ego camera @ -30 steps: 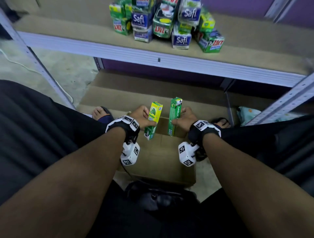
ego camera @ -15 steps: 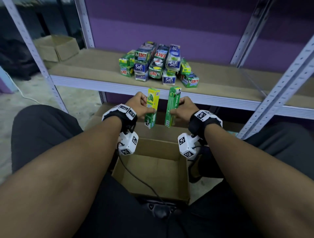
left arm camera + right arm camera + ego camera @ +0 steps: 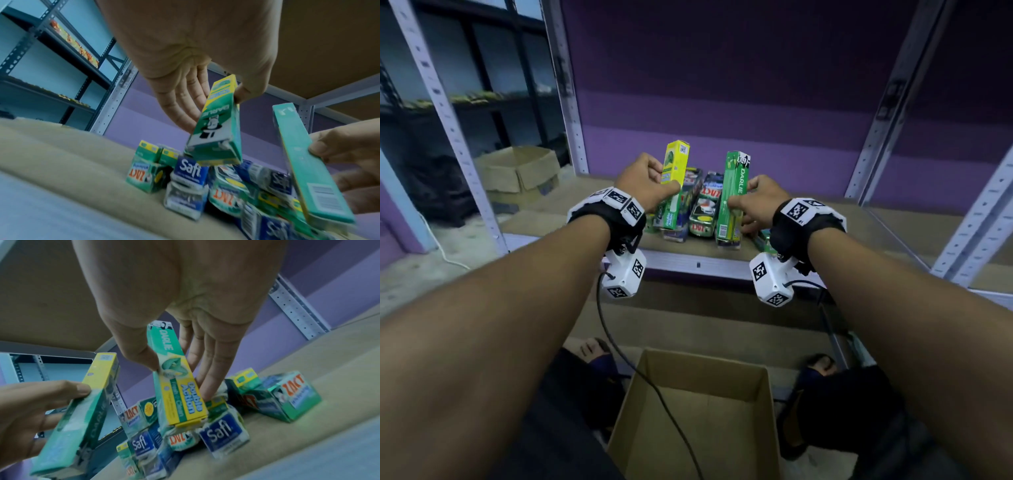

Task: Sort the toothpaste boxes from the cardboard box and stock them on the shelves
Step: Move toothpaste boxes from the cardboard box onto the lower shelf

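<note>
While both hands (image 3: 647,185) (image 3: 756,198) pinch Darlie boxes (image 3: 674,178) (image 3: 732,195), wrist views alone show Safi cartons (image 3: 190,168) beneath

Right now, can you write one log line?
left hand: holds yellow Darlie box | right hand: holds green Darlie box | both over shelf pile | cardboard box: looks empty

A stockroom or shop back room: slotted-angle metal shelving (image 3: 565,85) with fibreboard shelf boards (image 3: 808,236) against a purple wall (image 3: 722,68), toothpaste cartons (image 3: 702,209) piled beyond the fingers, cardboard boxes (image 3: 517,171) on a bare concrete floor (image 3: 431,260).
</note>
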